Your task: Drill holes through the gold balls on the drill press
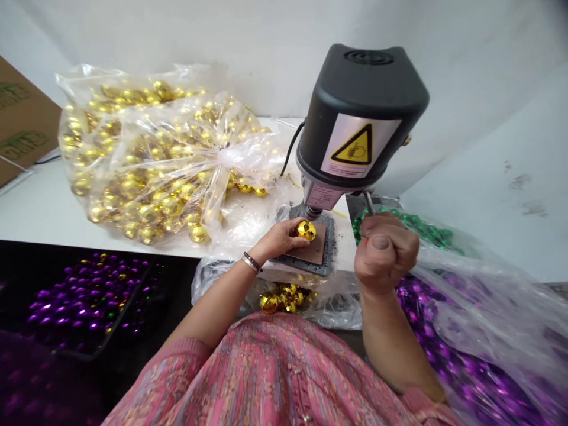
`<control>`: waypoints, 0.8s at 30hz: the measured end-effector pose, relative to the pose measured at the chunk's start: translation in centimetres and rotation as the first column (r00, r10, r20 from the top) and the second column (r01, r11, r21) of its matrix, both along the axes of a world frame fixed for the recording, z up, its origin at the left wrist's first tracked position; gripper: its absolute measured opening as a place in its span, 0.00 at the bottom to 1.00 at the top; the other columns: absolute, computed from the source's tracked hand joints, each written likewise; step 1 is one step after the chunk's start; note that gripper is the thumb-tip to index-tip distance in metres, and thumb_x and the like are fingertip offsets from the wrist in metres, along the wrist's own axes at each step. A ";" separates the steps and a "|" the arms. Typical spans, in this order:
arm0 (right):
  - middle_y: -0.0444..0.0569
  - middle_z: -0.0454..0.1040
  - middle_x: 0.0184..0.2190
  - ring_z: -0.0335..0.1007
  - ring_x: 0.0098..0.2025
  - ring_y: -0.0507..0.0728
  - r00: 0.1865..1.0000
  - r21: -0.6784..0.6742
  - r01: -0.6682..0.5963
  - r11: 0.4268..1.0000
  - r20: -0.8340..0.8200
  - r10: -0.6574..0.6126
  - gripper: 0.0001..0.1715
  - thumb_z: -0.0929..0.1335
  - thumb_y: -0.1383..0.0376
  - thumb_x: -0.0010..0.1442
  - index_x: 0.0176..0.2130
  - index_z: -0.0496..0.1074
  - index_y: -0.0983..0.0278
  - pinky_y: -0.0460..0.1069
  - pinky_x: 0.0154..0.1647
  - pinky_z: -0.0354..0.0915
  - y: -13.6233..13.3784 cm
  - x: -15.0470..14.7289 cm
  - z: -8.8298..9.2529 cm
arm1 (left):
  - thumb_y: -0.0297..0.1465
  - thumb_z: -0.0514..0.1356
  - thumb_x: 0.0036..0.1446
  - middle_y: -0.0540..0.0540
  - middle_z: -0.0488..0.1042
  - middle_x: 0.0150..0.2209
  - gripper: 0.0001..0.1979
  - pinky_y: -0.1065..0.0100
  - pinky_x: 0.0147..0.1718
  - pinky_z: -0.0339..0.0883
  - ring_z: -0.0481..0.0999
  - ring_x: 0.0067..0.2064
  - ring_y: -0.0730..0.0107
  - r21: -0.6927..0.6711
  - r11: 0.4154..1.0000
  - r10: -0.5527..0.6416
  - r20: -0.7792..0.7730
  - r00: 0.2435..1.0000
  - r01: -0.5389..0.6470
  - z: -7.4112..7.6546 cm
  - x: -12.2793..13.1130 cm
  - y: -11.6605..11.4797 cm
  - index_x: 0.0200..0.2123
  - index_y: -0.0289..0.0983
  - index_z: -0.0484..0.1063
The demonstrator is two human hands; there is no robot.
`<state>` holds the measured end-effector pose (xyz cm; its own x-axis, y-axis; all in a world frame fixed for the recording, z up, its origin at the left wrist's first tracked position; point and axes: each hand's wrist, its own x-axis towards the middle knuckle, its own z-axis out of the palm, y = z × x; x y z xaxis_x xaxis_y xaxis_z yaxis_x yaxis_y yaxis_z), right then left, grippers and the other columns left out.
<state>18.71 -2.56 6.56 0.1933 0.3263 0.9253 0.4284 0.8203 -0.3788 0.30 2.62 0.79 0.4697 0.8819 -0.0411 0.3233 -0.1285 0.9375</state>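
Between the thumb and fingers of my left hand [284, 239] is a shiny gold faceted ball [306, 230]. The ball sits right below the chuck [313, 213] of a black bench drill press [361, 112], over a brown board [313, 245] on the grey base plate [329, 260]. Whether the bit touches the ball I cannot tell. My right hand [385, 251] is closed around the drill press lever [368, 202] at the machine's right side. More gold balls [288, 297] lie in clear plastic close to my body, below the table edge.
A large clear bag of gold balls [146, 160] covers the left of the white table [26, 216]. Green beads [417, 228] and bagged purple balls [461, 349] are at right. A crate of purple balls [84, 302] stands lower left, a cardboard box [26, 118] far left.
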 end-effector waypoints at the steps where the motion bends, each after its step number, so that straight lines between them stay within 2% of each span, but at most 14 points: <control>1: 0.40 0.67 0.25 0.67 0.28 0.51 1.000 0.004 0.004 1.000 -0.005 -0.004 0.06 0.63 0.65 0.60 0.37 0.68 0.56 0.52 0.34 0.67 0.1 -0.1 -0.2 | 0.37 0.68 0.47 0.50 0.77 0.38 0.21 0.70 0.42 0.67 0.73 0.41 0.66 -0.008 1.000 -0.006 0.008 1.000 0.006 -0.1 0.0 0.0 0.46 0.37 0.76; 5: 0.39 0.65 0.23 0.64 0.25 0.51 0.999 0.024 0.034 0.999 -0.039 -0.033 0.04 0.63 0.64 0.61 0.34 0.67 0.57 0.51 0.32 0.65 0.2 -0.5 -1.1 | 0.36 0.68 0.49 0.50 0.76 0.38 0.19 0.70 0.40 0.67 0.73 0.40 0.67 -0.001 1.000 -0.022 0.014 1.000 0.022 -0.4 0.0 0.1 0.44 0.37 0.75; 7: 0.39 0.64 0.22 0.64 0.24 0.51 0.996 0.026 0.055 0.998 -0.067 -0.053 0.06 0.62 0.62 0.63 0.33 0.66 0.57 0.51 0.31 0.65 0.0 -0.8 -0.6 | 0.36 0.68 0.49 0.50 0.77 0.38 0.19 0.70 0.40 0.67 0.73 0.40 0.67 0.016 1.000 -0.016 -0.013 1.000 0.016 -0.3 -0.1 0.0 0.45 0.37 0.76; 10: 0.41 0.65 0.23 0.65 0.25 0.50 0.988 -0.023 0.107 0.994 -0.106 -0.109 0.12 0.60 0.59 0.66 0.32 0.67 0.59 0.50 0.30 0.62 -0.1 -1.3 1.8 | 0.36 0.68 0.49 0.50 0.77 0.39 0.23 0.69 0.41 0.67 0.74 0.40 0.66 0.015 1.000 0.001 -0.056 0.998 0.000 0.1 -0.1 -0.3 0.49 0.37 0.75; 12: 0.41 0.64 0.22 0.63 0.25 0.49 0.964 -0.134 0.174 0.976 -0.180 -0.196 0.18 0.60 0.55 0.67 0.31 0.68 0.60 0.49 0.30 0.60 0.1 -1.5 4.3 | 0.36 0.68 0.49 0.49 0.78 0.39 0.26 0.69 0.41 0.68 0.75 0.40 0.66 0.017 1.000 0.027 -0.088 0.996 -0.026 0.4 0.0 -0.4 0.52 0.36 0.74; 14: 0.40 0.59 0.20 0.59 0.22 0.48 0.942 -0.277 0.082 0.957 -0.292 -0.165 0.23 0.59 0.48 0.67 0.29 0.65 0.61 0.48 0.27 0.57 0.6 -1.8 6.6 | 0.34 0.69 0.48 0.48 0.78 0.39 0.28 0.68 0.42 0.68 0.75 0.39 0.66 0.016 0.999 0.046 -0.108 0.993 -0.044 0.5 0.1 -0.6 0.54 0.35 0.73; 17: 0.40 0.58 0.19 0.57 0.21 0.46 0.937 -0.325 0.013 0.946 -0.327 -0.125 0.27 0.59 0.45 0.66 0.28 0.62 0.62 0.47 0.25 0.56 1.2 -1.9 8.7 | 0.33 0.68 0.48 0.48 0.77 0.40 0.30 0.69 0.41 0.68 0.75 0.39 0.66 0.007 0.999 0.042 -0.078 0.996 -0.041 0.5 -0.2 -1.2 0.56 0.36 0.72; 20: 0.40 0.59 0.20 0.55 0.21 0.45 0.935 -0.346 -0.046 0.937 -0.346 -0.082 0.26 0.61 0.44 0.64 0.29 0.62 0.62 0.45 0.24 0.54 1.4 -1.8 9.0 | 0.34 0.68 0.49 0.48 0.77 0.41 0.29 0.69 0.40 0.69 0.75 0.40 0.66 -0.015 0.999 -0.030 0.001 1.000 0.030 0.5 -2.1 -2.2 0.56 0.37 0.72; 22: 0.39 0.59 0.19 0.55 0.20 0.45 0.929 -0.345 -0.046 0.938 -0.359 -0.086 0.26 0.62 0.44 0.64 0.29 0.62 0.62 0.45 0.23 0.53 1.3 -1.8 8.7 | 0.36 0.70 0.48 0.48 0.78 0.42 0.31 0.68 0.40 0.70 0.75 0.40 0.66 -0.057 0.986 -0.153 0.018 0.988 0.154 0.9 -4.2 -2.9 0.57 0.39 0.73; 24: 0.39 0.60 0.19 0.56 0.19 0.46 0.924 -0.347 -0.028 0.937 -0.366 -0.108 0.26 0.62 0.44 0.63 0.29 0.63 0.63 0.45 0.22 0.52 1.3 -1.7 8.5 | 0.39 0.72 0.46 0.46 0.79 0.42 0.36 0.68 0.37 0.69 0.75 0.38 0.67 -0.098 0.962 -0.258 -0.036 0.965 0.254 1.4 -6.5 -3.6 0.59 0.40 0.72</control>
<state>17.05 -1.30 15.05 0.5222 0.5914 0.6145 0.2286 0.5971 -0.7689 -6.24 -0.93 2.20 0.6748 0.7237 -0.1444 0.3355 -0.1265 0.9335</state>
